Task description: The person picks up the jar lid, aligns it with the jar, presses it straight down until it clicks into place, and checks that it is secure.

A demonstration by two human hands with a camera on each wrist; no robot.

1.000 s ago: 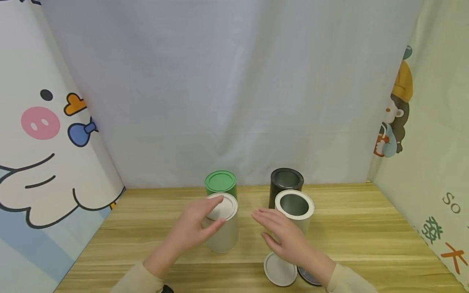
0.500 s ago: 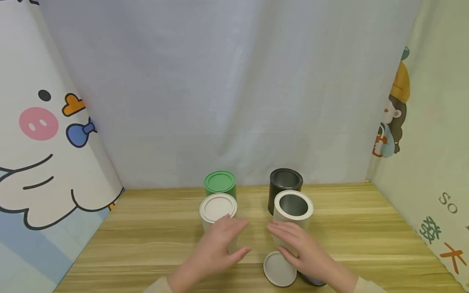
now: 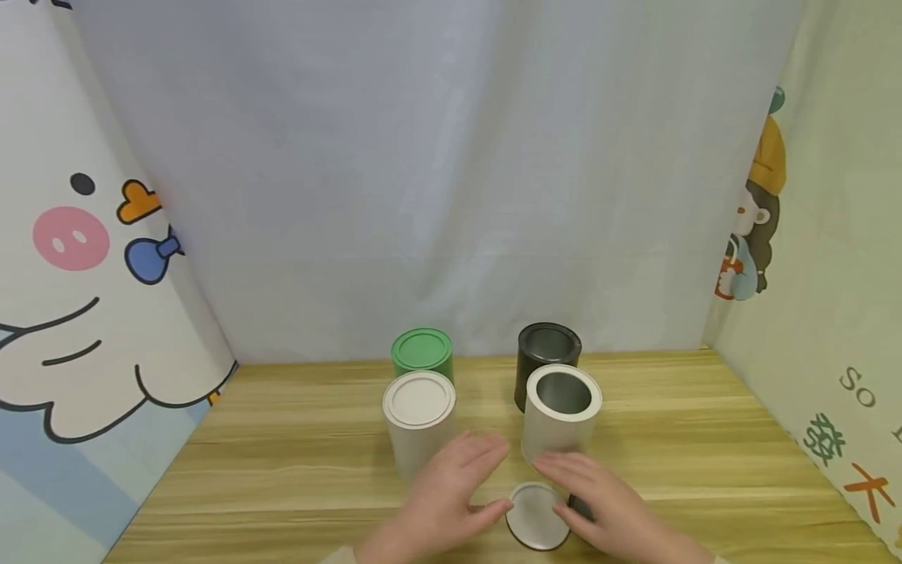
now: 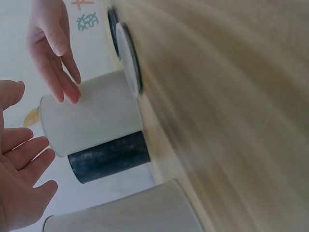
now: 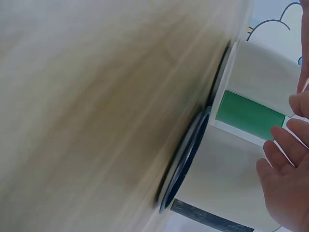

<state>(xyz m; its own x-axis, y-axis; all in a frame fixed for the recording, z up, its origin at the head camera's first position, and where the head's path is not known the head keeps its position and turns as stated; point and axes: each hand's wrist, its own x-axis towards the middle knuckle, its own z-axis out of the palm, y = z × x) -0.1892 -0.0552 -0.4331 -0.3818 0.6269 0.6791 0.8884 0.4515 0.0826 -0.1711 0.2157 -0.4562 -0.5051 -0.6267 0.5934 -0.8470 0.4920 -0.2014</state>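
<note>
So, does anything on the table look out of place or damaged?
Nothing looks spilled or damaged. One mild oddity: the right white can stands open, while a pale lid lies on the table in front.

One lid [image 3: 534, 518] is pale grey, the table [image 3: 282, 454] streaked yellow-brown

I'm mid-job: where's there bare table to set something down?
Wide bare table lies left of the closed white can and right of the open white can; only a narrow lane runs between them. It's crowded at the near middle, where the left hand and right hand flank the pale lid, a dark lid beside it.
</note>
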